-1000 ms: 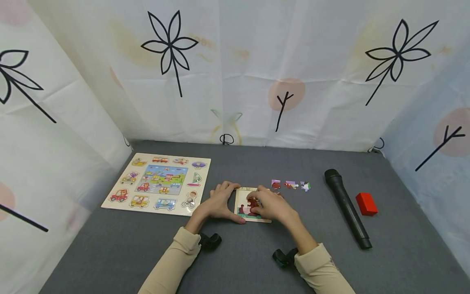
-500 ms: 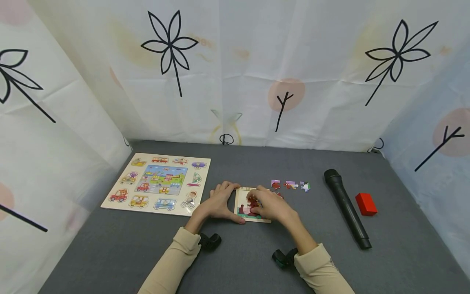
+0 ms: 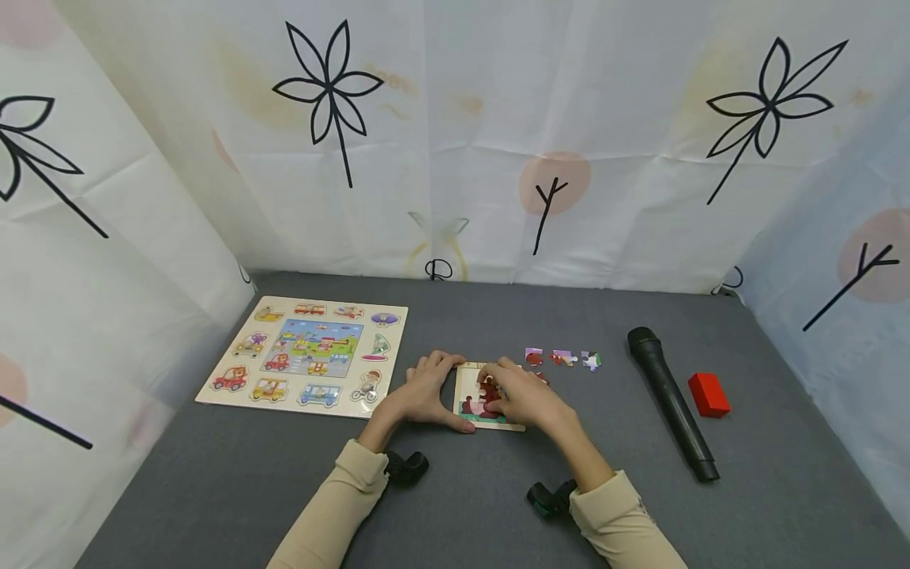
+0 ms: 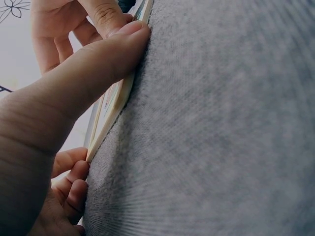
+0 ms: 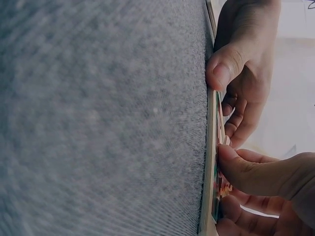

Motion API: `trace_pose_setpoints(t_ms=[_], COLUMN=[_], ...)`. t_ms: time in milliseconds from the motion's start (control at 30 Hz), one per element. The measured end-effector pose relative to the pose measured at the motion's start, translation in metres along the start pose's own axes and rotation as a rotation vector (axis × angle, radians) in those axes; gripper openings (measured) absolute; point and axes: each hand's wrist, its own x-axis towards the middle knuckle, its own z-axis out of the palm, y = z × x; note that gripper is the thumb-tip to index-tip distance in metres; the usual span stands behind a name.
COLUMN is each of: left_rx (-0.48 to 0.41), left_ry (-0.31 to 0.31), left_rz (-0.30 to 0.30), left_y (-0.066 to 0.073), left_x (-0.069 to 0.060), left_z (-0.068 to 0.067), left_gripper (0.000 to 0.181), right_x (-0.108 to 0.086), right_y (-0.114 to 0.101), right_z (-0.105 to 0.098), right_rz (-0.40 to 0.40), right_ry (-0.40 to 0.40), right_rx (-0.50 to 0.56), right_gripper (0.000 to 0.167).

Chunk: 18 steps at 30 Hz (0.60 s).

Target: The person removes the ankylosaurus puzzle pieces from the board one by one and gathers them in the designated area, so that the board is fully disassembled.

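Both hands at a small puzzle board on the grey table
From here the left hand (image 3: 425,397) is spread along the puzzle board (image 3: 461,387), thumb and fingers at its corners, while the right hand (image 3: 532,397) arches over the pieces inside, though I can't tell whether it pinches one; loose pieces (image 3: 563,358) lie just beyond, a microphone (image 3: 671,403) and red block (image 3: 709,395) farther right on the table (image 3: 469,490)
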Motion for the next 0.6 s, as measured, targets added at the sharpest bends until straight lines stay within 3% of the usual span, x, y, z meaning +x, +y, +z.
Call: trace_pose_setpoints(t_ms=[600], left_rx=[0.006], left_ry=[0.002], left_rz=[-0.001], left_y=[-0.0003], left_x=[0.0000], left_z=[0.0001], left_gripper=[0.107], right_x=[-0.0028], right_y=[0.0017], right_z=[-0.0007], right_rz=[-0.008], right_ry=[-0.030], right_rx=[0.058], right_gripper=[0.036])
